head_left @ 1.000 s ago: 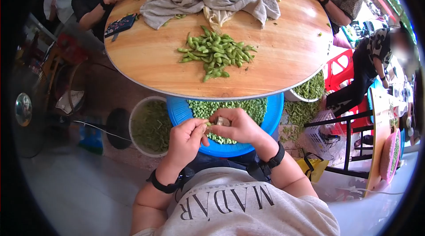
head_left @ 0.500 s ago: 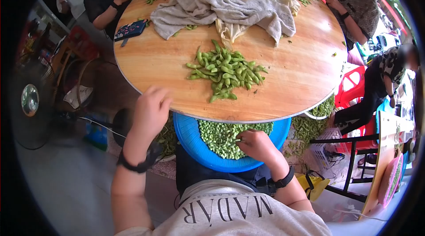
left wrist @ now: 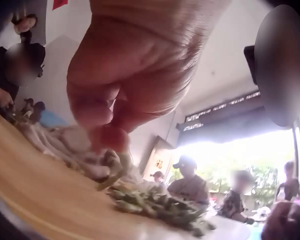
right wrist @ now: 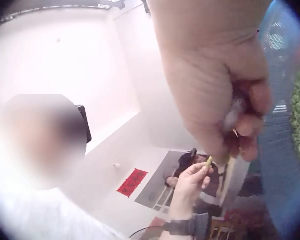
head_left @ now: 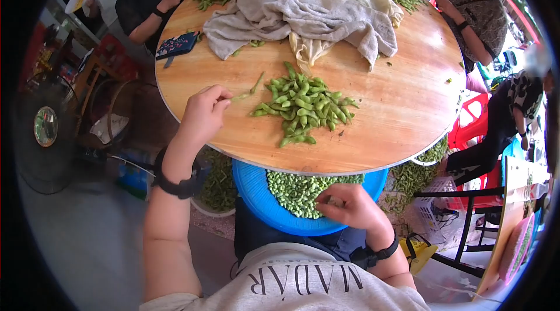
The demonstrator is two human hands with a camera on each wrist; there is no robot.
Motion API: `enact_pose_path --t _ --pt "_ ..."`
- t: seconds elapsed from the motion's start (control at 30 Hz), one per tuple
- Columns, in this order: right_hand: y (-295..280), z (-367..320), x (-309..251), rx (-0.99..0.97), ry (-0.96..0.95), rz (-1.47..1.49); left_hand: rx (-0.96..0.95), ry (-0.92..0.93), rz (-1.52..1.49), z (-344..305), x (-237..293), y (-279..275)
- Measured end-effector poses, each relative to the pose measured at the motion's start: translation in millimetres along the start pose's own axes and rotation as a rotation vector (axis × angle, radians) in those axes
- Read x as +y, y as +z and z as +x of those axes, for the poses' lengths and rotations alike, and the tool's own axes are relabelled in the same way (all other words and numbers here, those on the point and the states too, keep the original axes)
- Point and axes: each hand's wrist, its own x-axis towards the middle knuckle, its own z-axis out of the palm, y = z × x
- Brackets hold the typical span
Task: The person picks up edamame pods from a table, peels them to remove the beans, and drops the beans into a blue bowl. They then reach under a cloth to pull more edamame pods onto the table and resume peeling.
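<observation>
My left hand is over the round table's near-left part, beside a pile of green soybean pods. Thumb and fingertips pinch a slim yellow-green soybean pod, which also shows below the fingers in the left wrist view. Above a blue basin of shelled green soybeans is my right hand, its fingers curled. Between them sits a small whitish thing, mostly hidden by the fingers, and I cannot tell its kind.
Grey and cream cloths cover the far middle of the wooden table. A dark patterned pouch lies at its left edge. A tub of pods stands below left, near a fan. Other people sit around the table.
My hands were together over the basin. The left hand has since moved up and left to the table and pinches a pod; the right hand stays over the basin. The view has shifted slightly.
</observation>
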Motion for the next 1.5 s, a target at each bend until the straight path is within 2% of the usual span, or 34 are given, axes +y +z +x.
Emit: enact_pose_path --t 0.07,0.13,0.2,0.3,0.37,0.47,0.53,0.6,0.63,0.73,0.77,0.87,0.9,0.93,1.03,1.13,1.23,1.33,1.43,1.5 --pt "-4 9 -21 0.031 0.08 0.088 -0.036 0.014 -0.076 -24 20 -3" --pt "5 27 -35 0.183 0.059 0.216 -0.07 0.05 -0.169 -42 31 6" --pt "18 49 -47 0.299 0.125 0.364 -0.086 0.103 -0.277 -55 38 17" --pt "27 73 -42 0.252 0.151 0.45 -0.117 0.145 -0.349 -65 41 28" --pt "28 74 -38 0.278 0.152 0.696 -0.082 0.203 -0.382 -71 42 34" --pt "37 75 -36 0.292 0.113 1.036 0.069 -0.074 -0.848 -81 49 51" --pt "45 70 -39 0.28 0.076 1.199 0.003 -0.104 -1.028 -89 41 63" --pt "51 63 -40 0.25 0.09 1.223 -0.014 -0.105 -1.165 -97 38 75" --pt "54 60 -40 0.232 0.101 1.234 0.039 -0.113 -1.273 -100 46 78" --pt "50 45 -40 0.156 0.162 0.923 0.025 -0.082 -1.257 -106 46 77" --pt "51 44 -39 0.283 0.138 0.594 0.025 -0.065 -1.162 -109 48 74" --pt "40 35 -40 0.348 0.01 0.392 0.023 -0.03 -0.885 -121 51 67" --pt "38 33 -42 0.343 -0.043 0.375 0.023 -0.023 -0.796 -125 49 67" --pt "37 30 -44 0.32 -0.003 0.37 0.023 -0.011 -0.708 -127 47 67" --pt "34 26 -49 0.268 0.056 0.357 0.112 0.222 -0.494 -130 42 72" --pt "37 26 -50 0.244 0.121 0.473 0.187 0.433 -0.331 -128 47 71" --pt "42 28 -45 0.302 0.09 0.415 0.198 0.441 -0.337 -128 43 78" --pt "47 28 -40 0.35 0.112 0.469 0.101 0.159 -0.511 -136 40 84" --pt "48 22 -32 0.304 0.14 0.671 -0.06 -0.116 -0.893 -138 48 80" --pt "48 18 -26 0.268 0.166 0.778 -0.144 -0.253 -1.033 -139 49 81"
